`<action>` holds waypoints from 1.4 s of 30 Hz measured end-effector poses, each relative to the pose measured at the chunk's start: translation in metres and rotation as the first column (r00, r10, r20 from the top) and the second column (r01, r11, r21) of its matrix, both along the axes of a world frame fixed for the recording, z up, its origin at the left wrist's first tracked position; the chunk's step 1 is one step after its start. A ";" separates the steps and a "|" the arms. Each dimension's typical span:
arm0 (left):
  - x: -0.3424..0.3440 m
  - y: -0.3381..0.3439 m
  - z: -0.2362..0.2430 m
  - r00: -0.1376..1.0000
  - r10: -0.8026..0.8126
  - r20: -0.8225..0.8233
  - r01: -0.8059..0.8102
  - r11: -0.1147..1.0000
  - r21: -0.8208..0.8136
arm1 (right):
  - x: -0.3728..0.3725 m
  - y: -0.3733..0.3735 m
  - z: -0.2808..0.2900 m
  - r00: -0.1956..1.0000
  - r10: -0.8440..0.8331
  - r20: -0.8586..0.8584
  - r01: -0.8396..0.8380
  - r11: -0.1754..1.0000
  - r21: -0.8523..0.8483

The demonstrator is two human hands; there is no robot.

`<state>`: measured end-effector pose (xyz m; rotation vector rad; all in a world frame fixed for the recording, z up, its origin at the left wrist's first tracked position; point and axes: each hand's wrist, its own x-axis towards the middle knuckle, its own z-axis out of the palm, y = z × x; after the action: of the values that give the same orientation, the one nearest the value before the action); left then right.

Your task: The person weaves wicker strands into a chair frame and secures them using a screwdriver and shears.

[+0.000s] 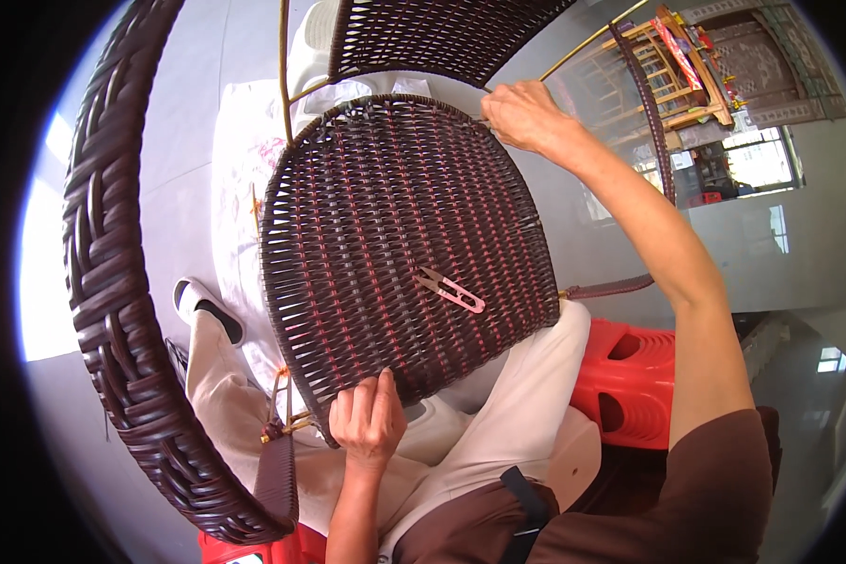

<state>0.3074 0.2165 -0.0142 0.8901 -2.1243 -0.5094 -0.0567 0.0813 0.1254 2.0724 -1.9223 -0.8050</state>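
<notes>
A dark brown woven chair seat (395, 207) with reddish strands lies tilted across my lap. My left hand (368, 420) is closed over its near edge, fingers curled onto the weave. At the seat's far right corner, my right hand (524, 113) is closed around the chair's frame, beside the woven backrest (432, 42); its fingertips are partly hidden. Pink-handled thread snips (453, 289) rest on the seat, away from both hands, with their blades pointing to the upper left. A thick braided armrest (113, 263) curves down the left side.
A brass-coloured frame rod (285, 75) rises at the seat's far left. White cloth (240, 188) lies under the seat. Red plastic stools (630, 352) stand at my right and below left. A wooden rack (677, 75) stands at the far right on the shiny grey floor (183, 103).
</notes>
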 end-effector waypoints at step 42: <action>-0.002 -0.002 -0.013 0.996 -0.022 0.082 0.033 0.989 -0.141 | 0.116 0.383 -0.057 0.497 -0.297 0.816 0.850 0.355 -0.389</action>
<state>0.3058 0.2145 -0.0276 0.8135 -2.2182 -0.3358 0.0593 0.4643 0.0689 0.9991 -2.7493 0.7904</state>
